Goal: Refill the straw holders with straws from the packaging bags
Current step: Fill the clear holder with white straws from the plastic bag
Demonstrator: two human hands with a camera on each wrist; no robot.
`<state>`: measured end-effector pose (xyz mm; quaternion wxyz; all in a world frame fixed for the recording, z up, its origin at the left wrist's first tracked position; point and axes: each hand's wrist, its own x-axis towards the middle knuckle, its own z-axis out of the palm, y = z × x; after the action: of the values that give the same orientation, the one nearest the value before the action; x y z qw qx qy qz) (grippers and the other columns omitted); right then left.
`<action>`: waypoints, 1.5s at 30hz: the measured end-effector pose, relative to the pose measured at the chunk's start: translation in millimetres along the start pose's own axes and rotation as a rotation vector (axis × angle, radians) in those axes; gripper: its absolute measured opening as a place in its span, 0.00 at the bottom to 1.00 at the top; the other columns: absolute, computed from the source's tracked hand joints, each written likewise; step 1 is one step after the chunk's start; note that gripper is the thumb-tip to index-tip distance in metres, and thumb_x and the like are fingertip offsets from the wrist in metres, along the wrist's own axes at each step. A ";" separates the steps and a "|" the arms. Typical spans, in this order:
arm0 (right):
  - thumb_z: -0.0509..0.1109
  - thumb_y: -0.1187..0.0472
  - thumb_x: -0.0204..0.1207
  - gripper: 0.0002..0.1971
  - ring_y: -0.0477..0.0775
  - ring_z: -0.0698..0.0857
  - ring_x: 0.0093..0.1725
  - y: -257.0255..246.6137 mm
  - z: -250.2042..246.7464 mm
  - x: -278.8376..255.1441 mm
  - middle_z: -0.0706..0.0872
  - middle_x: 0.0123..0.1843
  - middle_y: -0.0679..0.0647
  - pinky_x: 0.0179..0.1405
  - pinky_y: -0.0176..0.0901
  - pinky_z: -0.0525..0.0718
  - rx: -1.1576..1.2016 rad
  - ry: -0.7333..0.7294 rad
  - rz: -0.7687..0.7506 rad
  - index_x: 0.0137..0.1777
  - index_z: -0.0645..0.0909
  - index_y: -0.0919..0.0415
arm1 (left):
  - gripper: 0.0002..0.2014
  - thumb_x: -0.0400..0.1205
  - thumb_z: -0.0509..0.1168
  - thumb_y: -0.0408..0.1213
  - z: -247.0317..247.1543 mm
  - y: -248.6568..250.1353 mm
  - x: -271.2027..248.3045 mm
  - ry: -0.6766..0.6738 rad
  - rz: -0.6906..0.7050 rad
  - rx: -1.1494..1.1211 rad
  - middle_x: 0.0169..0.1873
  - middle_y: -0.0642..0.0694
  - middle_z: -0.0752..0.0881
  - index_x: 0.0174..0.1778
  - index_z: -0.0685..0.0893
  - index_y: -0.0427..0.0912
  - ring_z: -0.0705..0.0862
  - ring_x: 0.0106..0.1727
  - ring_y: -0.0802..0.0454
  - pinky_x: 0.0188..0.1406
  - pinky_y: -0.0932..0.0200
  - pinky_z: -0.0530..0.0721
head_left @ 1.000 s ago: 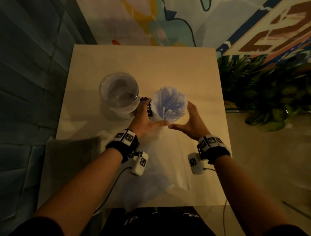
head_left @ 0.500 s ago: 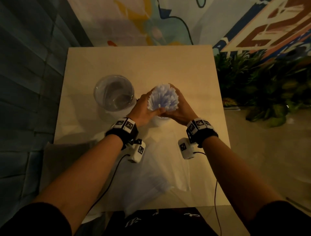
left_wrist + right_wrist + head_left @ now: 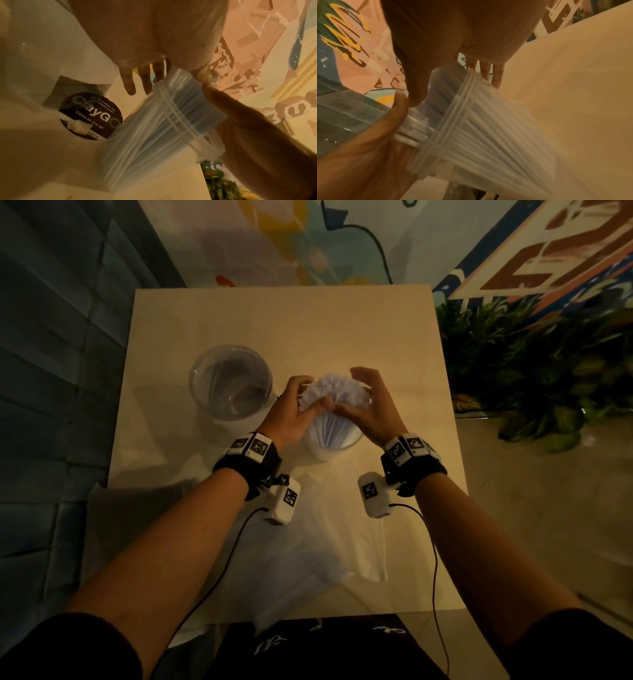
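Note:
A thick bundle of white straws (image 3: 334, 392) stands in a clear plastic holder (image 3: 330, 444) at the table's middle. My left hand (image 3: 306, 400) wraps the bundle's left side, fingers curled over the straw tops. My right hand (image 3: 354, 395) cups the right side, its fingers arched round the far edge. Both thumbs meet at the near side. In the left wrist view the straws (image 3: 173, 121) fan up through the holder's rim. The right wrist view shows my fingers (image 3: 496, 77) behind the straws (image 3: 481, 121). A second clear holder (image 3: 231, 383) stands to the left, nearly empty.
A translucent packaging bag (image 3: 301, 573) with straws lies on the table (image 3: 284, 326) near its front edge, under my forearms. A round dark sticker (image 3: 91, 116) lies on the tabletop between the holders. Green plants (image 3: 527, 378) stand right of the table; a painted wall is behind.
The straws were fanned wide with my right hand held apart from them. Both hands have since closed in and gathered the bundle tighter over the holder.

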<state>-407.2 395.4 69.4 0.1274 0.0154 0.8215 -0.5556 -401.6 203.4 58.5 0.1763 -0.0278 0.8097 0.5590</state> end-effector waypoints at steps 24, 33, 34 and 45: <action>0.64 0.67 0.79 0.15 0.53 0.80 0.32 84.5 83.3 -149.9 0.81 0.32 0.56 0.34 0.41 0.75 -0.342 -0.368 0.614 0.30 0.79 0.60 | 0.20 0.83 0.64 0.45 28.2 -139.3 -167.8 -0.136 -0.323 0.721 0.69 0.43 0.75 0.70 0.75 0.44 0.74 0.69 0.39 0.67 0.45 0.73; 0.74 0.64 0.79 0.14 0.50 0.78 0.51 69.7 94.5 -152.5 0.84 0.54 0.58 0.40 0.29 0.69 -0.179 -0.187 0.413 0.59 0.83 0.74 | 0.08 0.84 0.66 0.34 33.1 -128.1 -179.0 -0.188 -0.237 0.242 0.56 0.47 0.88 0.58 0.82 0.43 0.85 0.59 0.49 0.59 0.55 0.82; 0.75 0.65 0.78 0.12 0.50 0.80 0.47 69.3 93.3 -154.0 0.86 0.50 0.59 0.38 0.29 0.71 -0.156 -0.162 0.400 0.56 0.83 0.74 | 0.06 0.84 0.66 0.34 32.1 -126.5 -180.7 -0.182 -0.244 0.219 0.54 0.50 0.87 0.56 0.82 0.45 0.85 0.58 0.51 0.56 0.61 0.80; 0.70 0.71 0.78 0.08 0.57 0.87 0.45 65.6 73.9 -158.9 0.89 0.46 0.55 0.42 0.51 0.87 0.437 0.257 0.492 0.53 0.84 0.59 | 0.20 0.88 0.61 0.40 25.6 -112.3 -186.1 -0.220 -0.386 0.257 0.71 0.40 0.79 0.75 0.75 0.35 0.78 0.72 0.43 0.65 0.61 0.72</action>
<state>-228.4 371.2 19.9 0.1467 0.3094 0.6643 -0.6644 -193.7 156.5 8.8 0.3686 -0.0982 0.8299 0.4071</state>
